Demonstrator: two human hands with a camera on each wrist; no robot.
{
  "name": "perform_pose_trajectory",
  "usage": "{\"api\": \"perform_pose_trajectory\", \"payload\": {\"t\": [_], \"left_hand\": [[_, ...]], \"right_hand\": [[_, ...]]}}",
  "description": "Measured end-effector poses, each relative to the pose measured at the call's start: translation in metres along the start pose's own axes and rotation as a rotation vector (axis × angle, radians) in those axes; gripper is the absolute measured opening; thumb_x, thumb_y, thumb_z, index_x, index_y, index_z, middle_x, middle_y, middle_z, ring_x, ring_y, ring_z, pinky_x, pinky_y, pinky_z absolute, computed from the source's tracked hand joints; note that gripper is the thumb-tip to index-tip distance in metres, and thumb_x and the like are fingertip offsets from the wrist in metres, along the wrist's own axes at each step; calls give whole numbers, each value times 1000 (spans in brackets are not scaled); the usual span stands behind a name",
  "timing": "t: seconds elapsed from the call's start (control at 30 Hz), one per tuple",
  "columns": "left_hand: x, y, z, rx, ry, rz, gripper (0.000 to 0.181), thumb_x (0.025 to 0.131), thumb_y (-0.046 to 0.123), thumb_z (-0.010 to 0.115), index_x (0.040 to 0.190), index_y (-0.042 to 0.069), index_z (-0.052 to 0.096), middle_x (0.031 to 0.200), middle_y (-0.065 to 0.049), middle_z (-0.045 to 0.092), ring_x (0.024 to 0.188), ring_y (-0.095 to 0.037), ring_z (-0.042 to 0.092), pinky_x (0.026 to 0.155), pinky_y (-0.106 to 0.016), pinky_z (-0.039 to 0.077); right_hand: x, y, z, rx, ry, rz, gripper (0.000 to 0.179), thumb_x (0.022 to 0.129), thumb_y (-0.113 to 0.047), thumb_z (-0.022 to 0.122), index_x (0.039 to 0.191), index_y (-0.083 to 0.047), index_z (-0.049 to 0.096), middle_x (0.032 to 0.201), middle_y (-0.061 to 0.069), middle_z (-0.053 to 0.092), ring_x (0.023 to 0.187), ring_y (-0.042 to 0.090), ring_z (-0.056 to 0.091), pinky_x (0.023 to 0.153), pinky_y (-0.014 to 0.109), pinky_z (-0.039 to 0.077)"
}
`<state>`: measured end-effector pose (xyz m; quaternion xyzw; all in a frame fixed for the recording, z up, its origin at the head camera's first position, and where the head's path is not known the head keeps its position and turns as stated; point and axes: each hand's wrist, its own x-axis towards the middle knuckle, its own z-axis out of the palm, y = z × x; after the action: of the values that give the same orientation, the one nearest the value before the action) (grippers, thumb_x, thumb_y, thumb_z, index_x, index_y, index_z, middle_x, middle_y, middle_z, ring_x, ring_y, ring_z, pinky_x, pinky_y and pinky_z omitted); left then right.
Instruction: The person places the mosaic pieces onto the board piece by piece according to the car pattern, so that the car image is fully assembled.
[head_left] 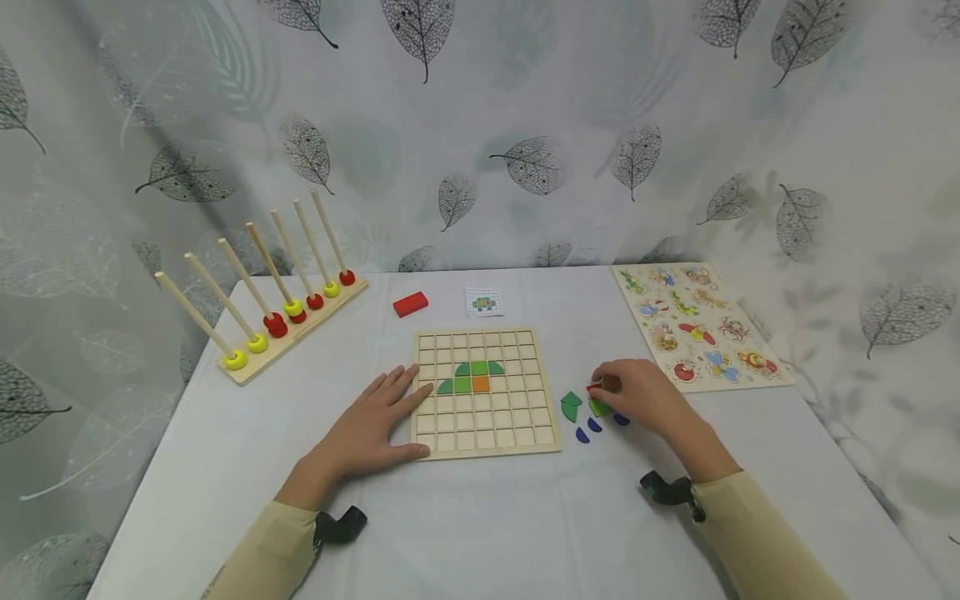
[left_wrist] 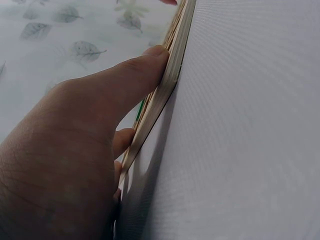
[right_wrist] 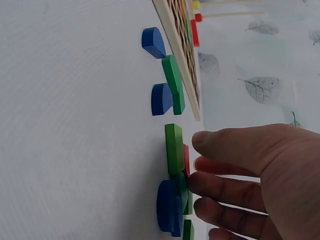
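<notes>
My left hand (head_left: pixel 367 429) rests at the left edge of a square wooden grid board (head_left: pixel 551 417), fingers spread over the rim and thumb near its lower corner. In the left wrist view the thumb (left_wrist: pixel 150 62) lies on the board's edge. Green pieces (head_left: pixel 462 384) and an orange square (head_left: pixel 481 383) sit in the grid's cells. My right hand (head_left: pixel 641 393) is over loose pieces right of the board, fingers loosely bent. Its fingertips are right at a red piece (right_wrist: pixel 186 157), beside a light green piece (right_wrist: pixel 174 149). Blue half-rounds (right_wrist: pixel 161 99) and darker green pieces (right_wrist: pixel 171 75) lie close by.
A wooden rack of pegs (head_left: pixel 300 332) with red and yellow beads stands at the back left. Behind the board lie a red block (head_left: pixel 410 304) and a small picture card (head_left: pixel 483 302). An insect puzzle board (head_left: pixel 697 327) is at the right.
</notes>
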<state>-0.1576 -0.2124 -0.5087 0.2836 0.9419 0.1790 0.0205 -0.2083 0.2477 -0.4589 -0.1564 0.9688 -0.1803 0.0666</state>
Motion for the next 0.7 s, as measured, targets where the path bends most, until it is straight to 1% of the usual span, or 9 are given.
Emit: {"api": "perform_pose_trajectory", "payload": {"t": [0.33, 0.57, 0.7], "left_hand": [[0, 0, 0, -2, -6, -8, 99, 92, 76, 66, 170, 22, 40, 180, -8, 19, 166, -31, 14, 133, -49, 14], [0, 0, 1, -6, 1, -5, 99, 92, 76, 66, 170, 22, 40, 180, -8, 20, 166, -32, 14, 133, -50, 14], [0, 0, 1, -10, 1, -5, 99, 92, 76, 67, 170, 22, 39, 180, -7, 19, 166, -31, 13, 133, -49, 14]], "right_hand": [[5, -5, 6, -56, -4, -12, 24, 95, -23, 87, 113, -9, 81, 89, -3, 70, 82, 20, 61, 79, 42, 58], [10, -9, 11, -72, 11, -21, 30, 93, -20, 88, 119, -6, 80, 97, 2, 73, 89, 23, 62, 87, 46, 60], [11, -10, 12, -77, 24, -37, 32, 93, -17, 87, 121, -4, 79, 101, 4, 74, 91, 23, 64, 88, 47, 60]]}}
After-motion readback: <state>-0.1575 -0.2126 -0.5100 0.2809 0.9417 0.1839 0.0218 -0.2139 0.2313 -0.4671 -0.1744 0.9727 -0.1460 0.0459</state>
